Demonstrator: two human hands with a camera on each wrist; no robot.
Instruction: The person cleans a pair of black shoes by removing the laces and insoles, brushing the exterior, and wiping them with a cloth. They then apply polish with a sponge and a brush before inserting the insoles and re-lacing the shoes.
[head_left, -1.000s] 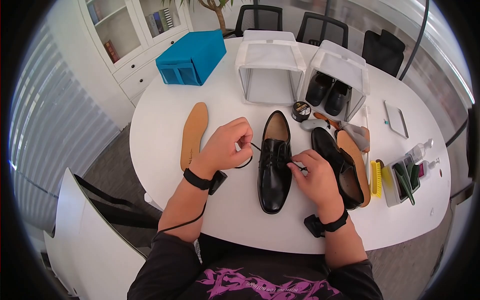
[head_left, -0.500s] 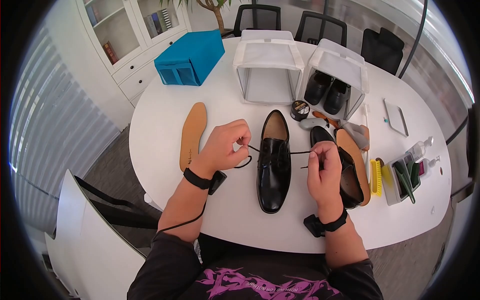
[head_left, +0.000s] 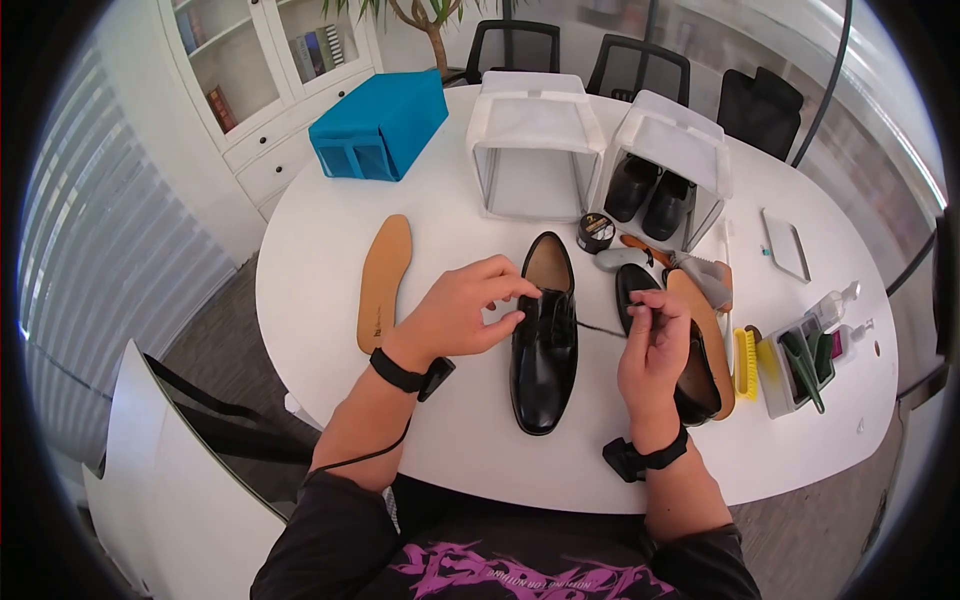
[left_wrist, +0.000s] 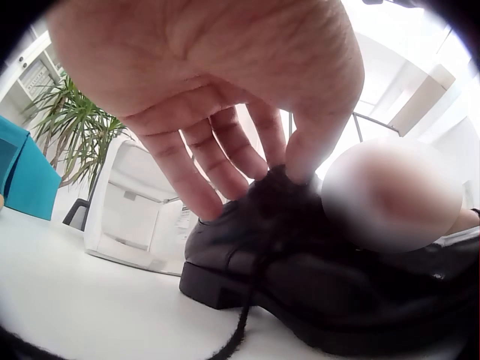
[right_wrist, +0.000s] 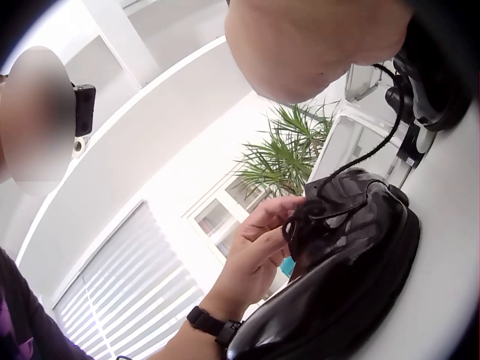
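Note:
A black leather lace-up shoe [head_left: 543,390] stands on the white table with its toe toward me. My left hand [head_left: 465,308] is at the left side of its lacing, fingers fairly straight and the thumb apart from the index finger in the head view. The left wrist view shows those fingertips touching the top of the shoe, with a loose lace end [left_wrist: 246,319] hanging down its side. My right hand [head_left: 655,355], to the right of the shoe, pinches the other end of the black shoelace [right_wrist: 379,144], which stretches out from the eyelets.
A second black shoe [head_left: 697,378] and an insole [head_left: 716,340] lie right of my right hand, near a yellow brush [head_left: 746,362] and a caddy [head_left: 790,398]. Another insole [head_left: 384,280] is at left. White boxes [head_left: 537,125] and a teal box [head_left: 385,125] stand behind.
My right hand moved right, drawing its lace end out. My left hand, pinching the other end before, has let go and moved right onto the shoe's lacing.

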